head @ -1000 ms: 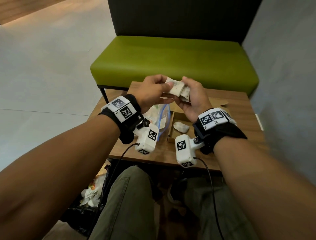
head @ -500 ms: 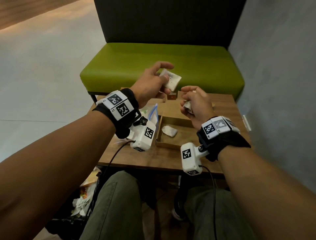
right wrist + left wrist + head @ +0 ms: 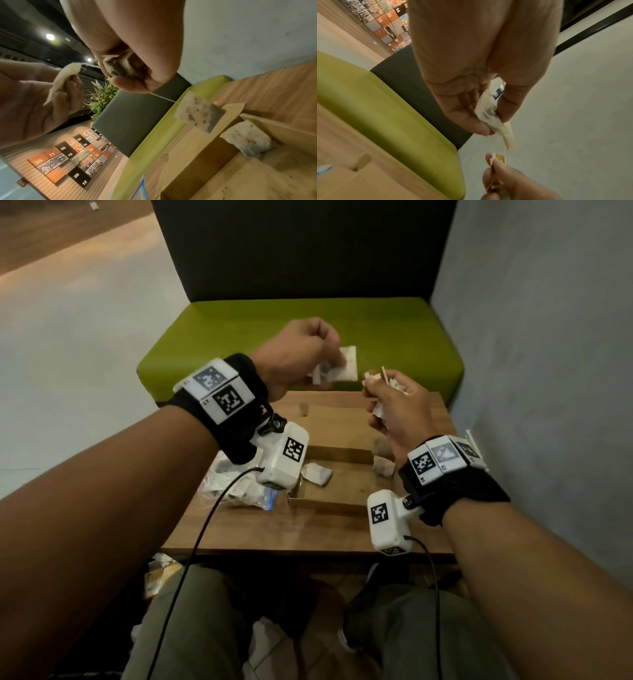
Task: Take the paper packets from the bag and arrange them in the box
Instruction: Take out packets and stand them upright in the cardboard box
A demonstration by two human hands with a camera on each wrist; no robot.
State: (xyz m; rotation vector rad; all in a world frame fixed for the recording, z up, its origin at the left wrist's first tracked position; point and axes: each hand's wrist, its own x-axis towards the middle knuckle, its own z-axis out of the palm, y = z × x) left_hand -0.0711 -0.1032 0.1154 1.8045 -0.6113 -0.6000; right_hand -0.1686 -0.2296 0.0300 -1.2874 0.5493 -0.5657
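Note:
Both hands are raised over the table's far edge, a little apart. My left hand (image 3: 329, 361) pinches a flat white paper packet (image 3: 346, 364) between thumb and fingers, which the left wrist view (image 3: 488, 115) shows as well. My right hand (image 3: 380, 392) grips crumpled packets (image 3: 120, 66) and a small tag (image 3: 500, 159). Another packet (image 3: 199, 113) dangles from it on a string above the open cardboard box (image 3: 325, 503). Two packets lie in the box, one at the left (image 3: 317, 474) and one at the right (image 3: 383, 465). The clear plastic bag (image 3: 236, 484) lies left of the box, partly hidden by my left wrist camera.
The small wooden table (image 3: 274, 529) stands against a green bench (image 3: 274, 337) with a dark backrest. A grey wall (image 3: 548, 371) runs close along the right side. My knees are under the table's near edge, and litter lies on the floor at the lower left (image 3: 157, 573).
One second ago both hands held the packets together. They have since pulled apart: the left keeps one flat packet, the right drew the others toward the box side.

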